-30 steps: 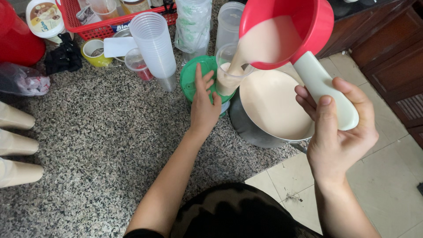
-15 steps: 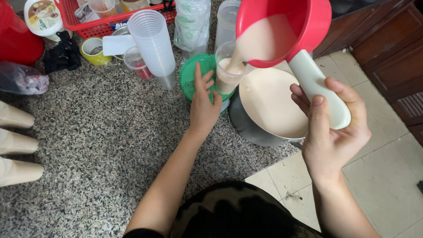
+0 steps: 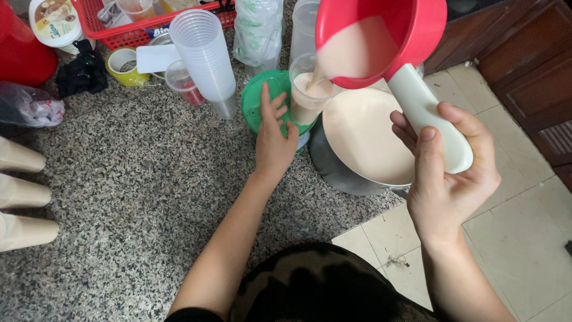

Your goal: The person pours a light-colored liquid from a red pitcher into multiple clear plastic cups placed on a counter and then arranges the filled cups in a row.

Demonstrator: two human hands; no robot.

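Red scoop [image 3: 381, 42] gripped by right hand [image 3: 447, 173], left hand [image 3: 274, 140] steadying clear cup [image 3: 307, 89]

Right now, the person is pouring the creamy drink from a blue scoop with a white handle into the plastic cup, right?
Not quite: the scoop is red, not blue. The head view shows the right hand gripping its white handle and pouring the creamy drink into the plastic cup, which the left hand steadies.
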